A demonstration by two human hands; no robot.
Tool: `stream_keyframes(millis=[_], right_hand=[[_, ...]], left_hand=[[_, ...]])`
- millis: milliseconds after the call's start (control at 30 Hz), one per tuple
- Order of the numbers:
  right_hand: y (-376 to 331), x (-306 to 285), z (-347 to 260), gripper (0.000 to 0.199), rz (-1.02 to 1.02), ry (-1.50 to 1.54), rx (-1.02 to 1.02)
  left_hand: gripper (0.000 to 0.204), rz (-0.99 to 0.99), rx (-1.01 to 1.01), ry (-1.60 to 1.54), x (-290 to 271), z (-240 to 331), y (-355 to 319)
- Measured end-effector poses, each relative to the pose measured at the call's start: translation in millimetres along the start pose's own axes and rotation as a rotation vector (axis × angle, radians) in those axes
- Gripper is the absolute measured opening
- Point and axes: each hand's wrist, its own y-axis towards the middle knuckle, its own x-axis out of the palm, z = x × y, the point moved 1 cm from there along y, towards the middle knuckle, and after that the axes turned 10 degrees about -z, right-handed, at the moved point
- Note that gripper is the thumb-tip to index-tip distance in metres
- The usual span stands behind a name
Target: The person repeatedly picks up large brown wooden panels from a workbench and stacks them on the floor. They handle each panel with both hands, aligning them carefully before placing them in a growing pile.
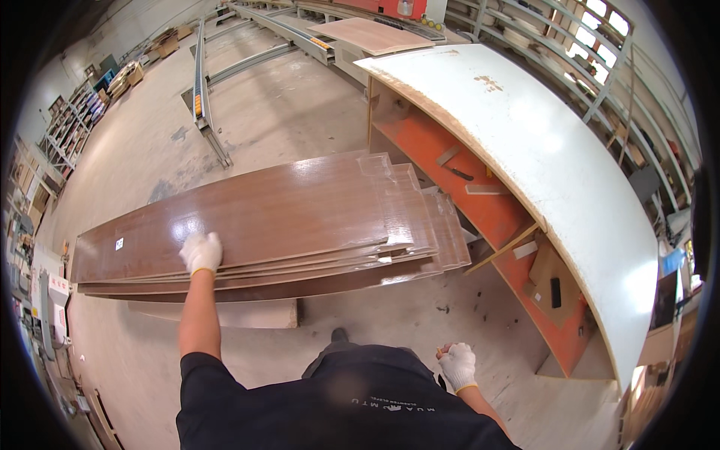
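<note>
Touching the brown panel (300,206), stretched left to right, the left hand (201,253) lay nearer than the right hand (459,366). Both were curled, grasp unclear.

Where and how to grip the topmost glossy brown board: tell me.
The topmost glossy brown rectangular board is probably best gripped at two spread points along its near long edge, from the person's side: it is long and flat, that edge facing them.

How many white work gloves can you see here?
2: one white work glove on the left hand, near the front edge of the top brown panel; the other on the right hand, beside the dark shirt.
</note>
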Motion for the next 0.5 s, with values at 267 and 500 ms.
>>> stream_keyframes(millis=[267,500], right_hand=[[26,-73,56,0.019,0.196,-0.058,-0.189],[14,-127,133,0.015,0.272,0.061,-0.063]], left_hand=[[0.053,0.145,0.454,0.001,32,221,-119],[0.051,0.098,0.435,-0.057,39,226,-121]])
